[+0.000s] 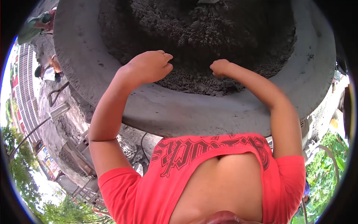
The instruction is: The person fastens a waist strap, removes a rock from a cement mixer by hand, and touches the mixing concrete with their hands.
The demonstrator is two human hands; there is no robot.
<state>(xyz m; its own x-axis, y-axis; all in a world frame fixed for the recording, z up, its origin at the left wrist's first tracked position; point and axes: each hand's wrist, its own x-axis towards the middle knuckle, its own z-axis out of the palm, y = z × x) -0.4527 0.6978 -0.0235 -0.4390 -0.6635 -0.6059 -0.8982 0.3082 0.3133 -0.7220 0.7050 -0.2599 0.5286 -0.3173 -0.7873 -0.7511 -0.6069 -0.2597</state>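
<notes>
Fingers (167,68) of the left hand (149,67) curl over the basin's grey rim (156,108) and the dark crumbly mix (194,26) within; apart, the right hand (220,68) is balled. Whether either grips anything, I cannot tell. Forearms lifted clear of the rim should reach freely.

I wear a bright red, short-sleeved fabric T-shirt (153,190) with a wide, rounded neckline (197,164) and large, dark, ornate blackletter print (209,145) across the chest. My left hand (151,66) and right hand (220,68) are bare.
</notes>
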